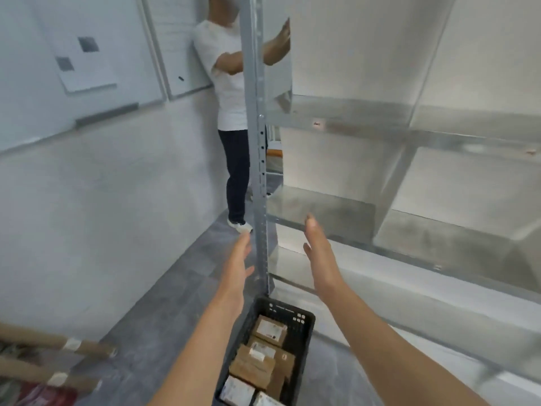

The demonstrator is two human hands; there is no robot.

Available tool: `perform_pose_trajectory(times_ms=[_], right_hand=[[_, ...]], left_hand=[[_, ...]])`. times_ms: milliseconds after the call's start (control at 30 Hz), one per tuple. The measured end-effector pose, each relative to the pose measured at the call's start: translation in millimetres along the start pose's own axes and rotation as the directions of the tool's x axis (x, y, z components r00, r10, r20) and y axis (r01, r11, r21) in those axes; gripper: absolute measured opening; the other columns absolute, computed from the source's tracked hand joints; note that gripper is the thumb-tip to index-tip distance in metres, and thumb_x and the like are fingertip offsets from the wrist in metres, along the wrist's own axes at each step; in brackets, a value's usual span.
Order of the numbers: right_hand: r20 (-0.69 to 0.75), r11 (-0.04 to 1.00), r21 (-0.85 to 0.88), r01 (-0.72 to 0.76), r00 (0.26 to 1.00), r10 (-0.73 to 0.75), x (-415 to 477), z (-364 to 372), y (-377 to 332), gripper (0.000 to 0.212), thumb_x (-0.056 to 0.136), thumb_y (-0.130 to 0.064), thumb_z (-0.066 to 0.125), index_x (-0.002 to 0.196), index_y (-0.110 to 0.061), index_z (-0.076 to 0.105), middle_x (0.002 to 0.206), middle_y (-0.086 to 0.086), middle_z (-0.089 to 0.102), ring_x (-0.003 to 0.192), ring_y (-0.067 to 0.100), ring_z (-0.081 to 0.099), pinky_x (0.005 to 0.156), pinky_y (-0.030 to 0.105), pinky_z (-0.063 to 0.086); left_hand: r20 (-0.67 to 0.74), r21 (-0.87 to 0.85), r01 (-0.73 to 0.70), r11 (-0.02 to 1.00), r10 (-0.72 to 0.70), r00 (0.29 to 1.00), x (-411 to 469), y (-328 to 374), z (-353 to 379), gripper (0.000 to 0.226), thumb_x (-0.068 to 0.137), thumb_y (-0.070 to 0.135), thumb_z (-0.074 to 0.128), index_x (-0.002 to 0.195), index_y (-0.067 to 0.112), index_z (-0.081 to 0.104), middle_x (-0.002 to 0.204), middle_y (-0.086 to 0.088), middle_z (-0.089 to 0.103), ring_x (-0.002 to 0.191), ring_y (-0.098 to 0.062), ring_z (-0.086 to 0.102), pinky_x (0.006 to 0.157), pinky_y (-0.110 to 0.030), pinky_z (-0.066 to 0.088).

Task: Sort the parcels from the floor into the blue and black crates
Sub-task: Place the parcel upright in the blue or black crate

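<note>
While both arms stretch forward above the black crate (306,316), the left hand (237,262) and the right hand (319,256) are wide: the fingers are straight and lie close together, the palms face each other, and neither hand holds anything. Seen from the crate, the left hand is at about eleven o'clock and the right hand at about one o'clock. Between them in the view stands the grey upright post (257,156) of a metal shelf rack (409,127). The left thumb is very near this post, but I cannot tell if it touches it.

The black crate stands on the grey floor (175,303) at six o'clock of the view, just beside the foot of the post. In it lie several brown cardboard parcels (269,331) with white labels, packed close together, some partly on top of others. The left forearm covers part of the crate's left wall.

The shiny shelves of the rack fill the view from one to four o'clock. At twelve o'clock, behind the post, stands another person (228,83) in a white T-shirt, dark trousers and light shoes, with one hand raised against the side of the rack. A whiteboard (73,39) hangs on the wall (102,215) at ten o'clock. At eight o'clock lie brown cardboard tubes (52,342) with white bands; something red below them is too blurred to name.
</note>
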State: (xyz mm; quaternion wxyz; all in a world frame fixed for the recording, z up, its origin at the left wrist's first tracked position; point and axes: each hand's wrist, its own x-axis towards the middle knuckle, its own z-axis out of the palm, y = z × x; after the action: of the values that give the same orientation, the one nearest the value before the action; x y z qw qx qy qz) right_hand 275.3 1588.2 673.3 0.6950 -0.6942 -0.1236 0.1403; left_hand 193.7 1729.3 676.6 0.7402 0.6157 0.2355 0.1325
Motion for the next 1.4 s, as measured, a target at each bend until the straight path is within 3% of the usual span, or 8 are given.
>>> perform_pose_trajectory(times_ms=[167, 300, 567, 700, 800, 967, 1200, 1400], right_hand=[[-0.243, 1.000, 0.024, 0.012, 0.970, -0.006, -57, -71, -24, 0.096, 0.078, -0.092, 0.042, 0.161, -0.046, 0.032, 0.170, -0.018, 0.027, 0.156, 0.010, 0.026, 0.130, 0.050, 0.021], [-0.419, 1.000, 0.030, 0.008, 0.908, 0.006, -110, -138, -34, 0.094, 0.078, -0.089, 0.044, 0.161, -0.045, 0.034, 0.169, -0.018, 0.030, 0.156, 0.011, 0.028, 0.129, 0.051, 0.023], [-0.732, 0.998, 0.053, 0.030, 0.681, 0.019, -236, -263, -38, 0.098, 0.074, -0.082, 0.052, 0.159, -0.034, 0.042, 0.163, -0.013, 0.041, 0.149, 0.011, 0.037, 0.126, 0.048, 0.030], [-0.833, 0.997, 0.071, 0.037, 0.553, 0.039, -304, -325, -29, 0.084, 0.088, -0.070, 0.056, 0.160, -0.028, 0.041, 0.161, -0.010, 0.043, 0.148, 0.013, 0.040, 0.125, 0.048, 0.033], [-0.887, 0.993, 0.106, 0.045, 0.455, 0.074, -358, -374, -17, 0.079, 0.091, -0.067, 0.055, 0.159, -0.030, 0.041, 0.161, -0.013, 0.043, 0.148, 0.011, 0.039, 0.125, 0.049, 0.032], [-0.939, 0.983, 0.169, 0.075, 0.315, 0.138, -450, -451, 3, 0.071, 0.097, -0.062, 0.056, 0.159, -0.031, 0.041, 0.160, -0.012, 0.043, 0.148, 0.014, 0.040, 0.125, 0.051, 0.032], [-0.964, 0.969, 0.230, 0.093, 0.156, 0.214, -561, -531, 36, 0.075, 0.093, -0.063, 0.059, 0.159, -0.031, 0.042, 0.160, -0.009, 0.044, 0.147, 0.017, 0.042, 0.122, 0.054, 0.035], [-0.962, 0.950, 0.274, 0.147, 0.046, 0.270, -625, -586, 48, 0.058, 0.105, -0.050, 0.055, 0.157, -0.026, 0.044, 0.158, -0.007, 0.045, 0.145, 0.015, 0.043, 0.123, 0.049, 0.035]], left_hand=[[0.195, 0.064, -0.003, 0.998, -0.010, 0.981, -21, 7, 67, 0.055, 0.105, 0.052, 0.044, 0.151, 0.024, 0.046, 0.148, 0.009, 0.049, 0.134, -0.011, 0.049, 0.110, -0.043, 0.043], [0.373, 0.105, 0.019, 0.994, -0.057, 0.926, -49, 3, 132, 0.049, 0.105, 0.051, 0.044, 0.146, 0.024, 0.051, 0.144, 0.006, 0.055, 0.131, -0.012, 0.052, 0.105, -0.044, 0.045], [0.666, 0.246, 0.002, 0.969, -0.171, 0.726, -137, -33, 275, 0.044, 0.102, 0.050, 0.052, 0.138, 0.027, 0.056, 0.139, 0.006, 0.058, 0.128, -0.014, 0.054, 0.105, -0.046, 0.045], [0.780, 0.311, -0.027, 0.950, -0.239, 0.579, -201, -57, 340, 0.029, 0.101, 0.051, 0.053, 0.124, 0.035, 0.062, 0.138, 0.008, 0.058, 0.127, -0.013, 0.054, 0.108, -0.048, 0.045], [0.822, 0.350, -0.049, 0.935, -0.281, 0.496, -250, -77, 390, 0.020, 0.101, 0.049, 0.055, 0.112, 0.035, 0.063, 0.131, 0.010, 0.061, 0.124, -0.011, 0.057, 0.108, -0.048, 0.047], [0.853, 0.411, -0.062, 0.910, -0.360, 0.378, -336, -117, 473, 0.035, 0.098, 0.052, 0.056, 0.120, 0.026, 0.064, 0.130, 0.006, 0.064, 0.119, -0.012, 0.061, 0.091, -0.039, 0.052], [0.871, 0.466, -0.127, 0.876, -0.429, 0.238, -456, -160, 556, 0.019, 0.099, 0.048, 0.056, 0.109, 0.033, 0.061, 0.127, 0.005, 0.063, 0.116, -0.011, 0.061, 0.105, -0.048, 0.049], [0.855, 0.519, -0.229, 0.823, -0.500, 0.140, -513, -207, 621, 0.027, 0.100, 0.050, 0.053, 0.114, 0.028, 0.061, 0.123, 0.004, 0.062, 0.116, -0.016, 0.060, 0.092, -0.040, 0.050]])
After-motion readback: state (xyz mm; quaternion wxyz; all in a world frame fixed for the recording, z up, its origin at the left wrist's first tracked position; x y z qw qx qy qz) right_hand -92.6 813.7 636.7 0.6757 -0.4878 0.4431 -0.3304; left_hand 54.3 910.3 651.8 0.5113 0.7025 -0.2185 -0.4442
